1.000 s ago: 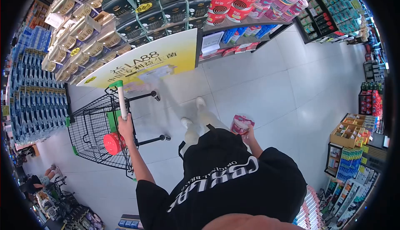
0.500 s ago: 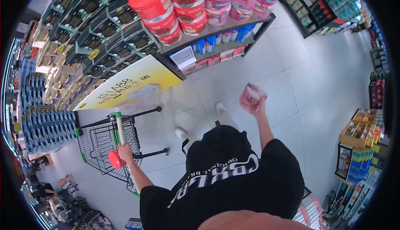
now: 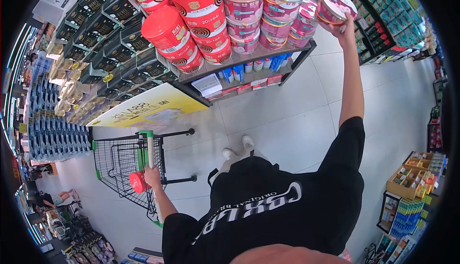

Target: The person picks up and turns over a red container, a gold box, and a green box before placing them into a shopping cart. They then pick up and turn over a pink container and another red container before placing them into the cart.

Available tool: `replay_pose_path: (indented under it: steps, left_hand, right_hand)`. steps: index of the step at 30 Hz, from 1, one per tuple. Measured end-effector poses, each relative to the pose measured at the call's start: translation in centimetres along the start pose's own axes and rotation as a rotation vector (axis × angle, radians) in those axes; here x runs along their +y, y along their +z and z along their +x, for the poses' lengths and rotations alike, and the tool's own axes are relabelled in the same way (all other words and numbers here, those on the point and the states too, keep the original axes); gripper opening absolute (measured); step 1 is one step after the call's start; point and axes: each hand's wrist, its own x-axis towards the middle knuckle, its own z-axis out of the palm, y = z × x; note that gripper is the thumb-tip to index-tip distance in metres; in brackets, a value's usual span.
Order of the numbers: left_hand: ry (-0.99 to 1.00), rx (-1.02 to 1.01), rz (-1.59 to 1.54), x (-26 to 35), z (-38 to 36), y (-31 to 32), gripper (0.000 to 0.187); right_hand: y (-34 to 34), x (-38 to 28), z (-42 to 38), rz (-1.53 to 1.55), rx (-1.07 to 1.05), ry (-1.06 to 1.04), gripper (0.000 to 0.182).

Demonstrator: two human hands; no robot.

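Note:
My left hand [image 3: 153,177] is closed round the handle of a black and green shopping cart [image 3: 117,161]. Beside that hand is a red round container [image 3: 137,182]; whether the fingers also touch it is unclear. At the upper right my right hand [image 3: 344,30] grips a pink and white tin [image 3: 335,8], raised to the height of the stacked goods. Just left of it, similar pink tins [image 3: 246,0] stand in stacks on a shelf [image 3: 306,51], alongside stacked red tubs [image 3: 199,0].
Black boxes [image 3: 129,39] are stacked at the upper left, above a yellow and white sign [image 3: 143,111]. Another shelf [image 3: 366,29] stands at the upper right. Cardboard trays [image 3: 407,182] of goods are at the right. A person [image 3: 52,199] is at the far left.
My right hand has risen with the pink tin from over the floor to beside the stacked tins. My feet are closer to each other. My left hand stays on the cart handle.

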Motion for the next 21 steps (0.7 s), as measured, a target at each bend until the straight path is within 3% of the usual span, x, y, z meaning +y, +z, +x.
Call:
replay_pose_path:
  steps: [2,3,8,9,10,12,13,15,17,19,21]
  left_hand:
    - [-0.003,0.017,-0.012,1.3,-0.5,-0.1,0.036]
    - [-0.003,0.024,-0.013,1.8,-0.6,-0.2,0.036]
    - [-0.044,-0.014,-0.010,4.1,-1.0,-0.7,0.036]
    - [-0.041,-0.019,0.004,4.2,-1.1,-0.7,0.036]
    - [-0.039,-0.026,0.017,4.4,-1.0,-0.9,0.036]
    - [-0.044,-0.033,-0.006,5.6,-1.1,-1.7,0.036]
    - [-0.042,-0.025,-0.025,5.4,-0.8,-1.3,0.035]
    - [-0.049,-0.027,-0.022,4.6,-0.1,0.0,0.033]
    - [-0.076,-0.076,-0.063,4.8,0.4,-0.6,0.036]
    - [-0.136,-0.096,-0.047,4.6,1.0,-0.6,0.038]
    - [-0.161,-0.132,-0.059,4.2,1.8,-0.5,0.038]
  right_hand:
    - [1.8,0.2,3.0,-0.033,-0.059,0.073,0.065]
    - [2.4,0.6,3.9,-0.192,0.000,0.239,0.067]
    - [3.5,4.3,4.0,-0.215,-0.057,0.058,0.064]
    - [2.8,6.2,3.3,-0.357,0.069,0.011,0.055]
    - [0.7,9.6,3.1,-0.405,0.060,-0.033,0.045]
    - [-2.2,17.0,-2.8,-0.418,-0.038,-0.073,0.031]
    - [-4.8,22.8,-6.9,-0.306,-0.199,-0.128,0.036]
    - [-8.4,34.4,-18.5,-0.327,-0.166,0.228,0.035]
    - [-9.8,40.6,-32.9,-0.408,-0.186,0.459,0.029]
    - [-10.9,42.9,-42.7,-0.707,-0.316,0.651,0.025]
    - [-10.1,42.9,-45.3,-0.855,-0.408,0.747,0.027]
